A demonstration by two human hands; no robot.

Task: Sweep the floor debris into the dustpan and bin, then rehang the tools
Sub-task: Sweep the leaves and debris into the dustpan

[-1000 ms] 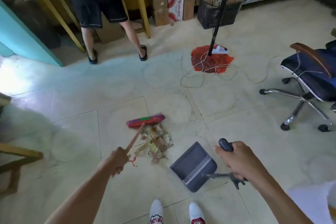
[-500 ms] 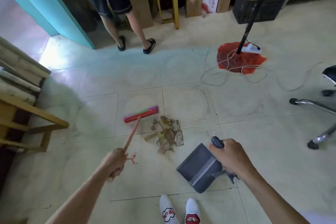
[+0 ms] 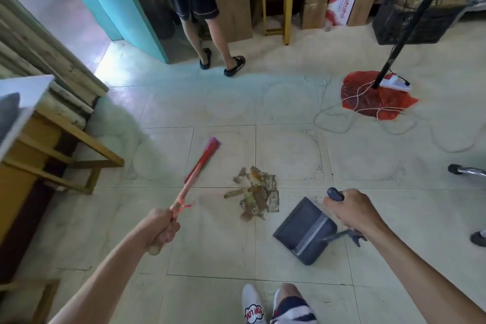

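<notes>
Down on the tiles, the dustpan sits with nothing visible in it, just right of the debris. Another person stands beyond, well apart. Fingers of the left hand wrap the broom, its head left of the pile; the right hand grips the dustpan's handle.
</notes>
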